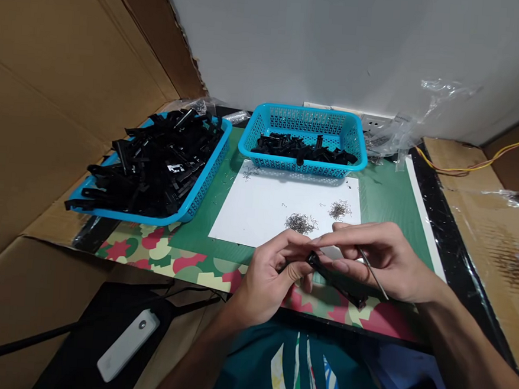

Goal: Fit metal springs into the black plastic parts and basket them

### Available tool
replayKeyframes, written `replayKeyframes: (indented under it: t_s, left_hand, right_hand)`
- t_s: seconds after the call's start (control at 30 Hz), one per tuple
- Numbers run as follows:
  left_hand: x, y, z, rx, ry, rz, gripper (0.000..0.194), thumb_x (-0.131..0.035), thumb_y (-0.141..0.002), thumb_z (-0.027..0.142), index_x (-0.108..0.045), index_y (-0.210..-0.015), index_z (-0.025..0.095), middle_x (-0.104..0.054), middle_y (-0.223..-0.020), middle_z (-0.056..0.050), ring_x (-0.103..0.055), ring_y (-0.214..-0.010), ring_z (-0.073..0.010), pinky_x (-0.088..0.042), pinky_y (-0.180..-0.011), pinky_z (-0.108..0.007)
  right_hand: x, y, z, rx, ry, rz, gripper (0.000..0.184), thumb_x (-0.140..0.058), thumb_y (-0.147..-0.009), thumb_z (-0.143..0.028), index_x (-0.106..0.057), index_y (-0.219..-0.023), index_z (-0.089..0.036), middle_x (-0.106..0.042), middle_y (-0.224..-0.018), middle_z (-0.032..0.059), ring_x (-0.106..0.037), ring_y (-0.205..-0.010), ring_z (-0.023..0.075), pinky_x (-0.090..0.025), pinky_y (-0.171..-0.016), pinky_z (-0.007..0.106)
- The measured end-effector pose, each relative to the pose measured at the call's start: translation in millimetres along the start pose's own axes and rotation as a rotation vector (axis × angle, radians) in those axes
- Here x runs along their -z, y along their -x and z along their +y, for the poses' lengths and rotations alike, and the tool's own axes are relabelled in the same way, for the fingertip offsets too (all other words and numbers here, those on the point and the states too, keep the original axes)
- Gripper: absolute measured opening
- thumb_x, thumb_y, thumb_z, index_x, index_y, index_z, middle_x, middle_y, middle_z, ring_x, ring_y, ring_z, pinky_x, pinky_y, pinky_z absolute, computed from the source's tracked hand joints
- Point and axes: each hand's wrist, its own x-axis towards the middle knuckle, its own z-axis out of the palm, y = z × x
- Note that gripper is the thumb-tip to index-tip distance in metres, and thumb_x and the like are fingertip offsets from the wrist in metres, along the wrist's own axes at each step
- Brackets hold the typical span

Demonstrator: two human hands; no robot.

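Observation:
My left hand (pixel 264 284) is closed around one end of a narrow black plastic part (pixel 339 285), which slants down to the right above the table's front edge. My right hand (pixel 390 260) is closed around a thin metal rod (pixel 375 275) running across its palm, and its fingertips meet the near end of the plastic part. Whether a small piece sits between those fingertips is hidden. Just beyond both hands, a larger heap of tiny bent wire pieces (pixel 301 223) and a smaller heap (pixel 339 211) lie on a white sheet (pixel 259 203).
At the left, a blue basket (pixel 204 185) is piled high with black plastic parts (pixel 155 163). Another blue basket (pixel 305 115) at the back holds fewer of them. Clear plastic wrap (pixel 397 136) and yellow wires (pixel 479 168) are at the right. Cardboard (pixel 49 85) walls the left side.

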Motion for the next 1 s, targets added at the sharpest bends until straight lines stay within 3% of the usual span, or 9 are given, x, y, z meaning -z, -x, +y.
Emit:
replayKeyframes:
  t_s: [0.13, 0.27, 0.47, 0.53, 0.67, 0.8, 0.9, 1.0]
  left_hand:
    - [-3.1, -3.4, 4.9, -0.089, -0.211, 0.081, 0.015, -0.072, -0.099, 0.031, -0.072, -0.110, 0.020, -0.078, -0.106, -0.007, -0.073, -0.086, -0.0164, -0.059, -0.077, -0.026]
    - [-3.7, -7.2, 5.3, -0.244, -0.534, 0.203, 0.010, -0.079, -0.094, 0.023, -0.077, -0.104, 0.020, -0.076, -0.108, -0.005, -0.068, -0.089, -0.0147, -0.053, -0.077, -0.025]
    - [-6.1, -5.4, -4.2, -0.320, -0.806, 0.241, 0.018, -0.077, -0.092, 0.010, -0.078, -0.107, 0.019, -0.076, -0.105, -0.005, -0.070, -0.089, -0.0166, -0.057, -0.081, -0.029]
    - [-7.1, -3.7, -7.0, -0.341, -0.891, 0.246, 0.020, -0.077, -0.091, 0.009, -0.077, -0.108, 0.018, -0.077, -0.105, -0.006, -0.071, -0.093, -0.0194, -0.058, -0.083, -0.033]
    - [-8.3, -0.5, -11.9, -0.373, -1.022, 0.214, 0.020, -0.075, -0.092, 0.008, -0.076, -0.110, 0.017, -0.076, -0.102, -0.006, -0.071, -0.096, -0.0223, -0.059, -0.083, -0.037]
    - [-10.1, 1.5, -14.6, -0.425, -1.112, 0.213, 0.019, -0.071, -0.095, 0.009, -0.075, -0.111, 0.016, -0.075, -0.100, -0.007, -0.070, -0.094, -0.0223, -0.059, -0.082, -0.038]
    - [-12.0, 2.3, -14.5, -0.457, -1.168, 0.211, 0.017, -0.068, -0.097, 0.010, -0.074, -0.112, 0.015, -0.074, -0.098, -0.007, -0.070, -0.092, -0.0217, -0.060, -0.081, -0.038]
    - [-13.5, 3.0, -13.8, -0.464, -1.192, 0.208, 0.016, -0.066, -0.099, 0.012, -0.074, -0.113, 0.015, -0.074, -0.099, -0.008, -0.070, -0.092, -0.0216, -0.061, -0.081, -0.038]
  right_hand:
    - [7.0, -0.4, 0.0, 0.009, 0.089, 0.074, 0.031, -0.063, -0.104, -0.025, -0.075, -0.132, -0.027, -0.067, -0.099, 0.0050, -0.056, -0.084, 0.0177, -0.044, -0.073, 0.030]
    - [14.1, -2.8, 6.2, 0.016, 0.289, 0.129, 0.033, -0.048, -0.110, -0.026, -0.075, -0.130, -0.028, -0.063, -0.097, 0.0066, -0.059, -0.089, 0.0202, -0.047, -0.078, 0.034]
    - [20.9, -2.1, 19.4, 0.211, 0.730, 0.328, 0.037, -0.058, -0.105, -0.018, -0.076, -0.130, -0.038, -0.063, -0.116, 0.0087, -0.061, -0.107, 0.0247, -0.053, -0.088, 0.042]
    - [21.5, -0.3, 20.2, 0.247, 0.773, 0.409, 0.036, -0.063, -0.103, -0.016, -0.078, -0.126, -0.039, -0.066, -0.114, 0.0075, -0.064, -0.102, 0.0235, -0.055, -0.084, 0.041]
    - [14.4, 3.6, 15.5, 0.234, 0.686, 0.528, 0.024, -0.073, -0.098, -0.017, -0.082, -0.113, -0.033, -0.078, -0.098, 0.0041, -0.074, -0.083, 0.0201, -0.060, -0.074, 0.036]
    - [-2.1, 1.3, 10.9, 0.062, 0.466, 0.608, 0.008, -0.087, -0.086, -0.026, -0.082, -0.092, -0.024, -0.082, -0.083, 0.0039, -0.078, -0.070, 0.0215, -0.065, -0.068, 0.034]
    - [-11.3, -4.9, 11.5, -0.059, 0.223, 0.510, 0.015, -0.089, -0.083, -0.031, -0.079, -0.087, -0.021, -0.080, -0.071, 0.0032, -0.077, -0.062, 0.0207, -0.066, -0.061, 0.030]
    - [-12.6, -9.6, 13.7, -0.159, 0.043, 0.380, 0.023, -0.090, -0.081, -0.037, -0.079, -0.087, -0.017, -0.083, -0.082, 0.0079, -0.081, -0.071, 0.0237, -0.069, -0.067, 0.031]
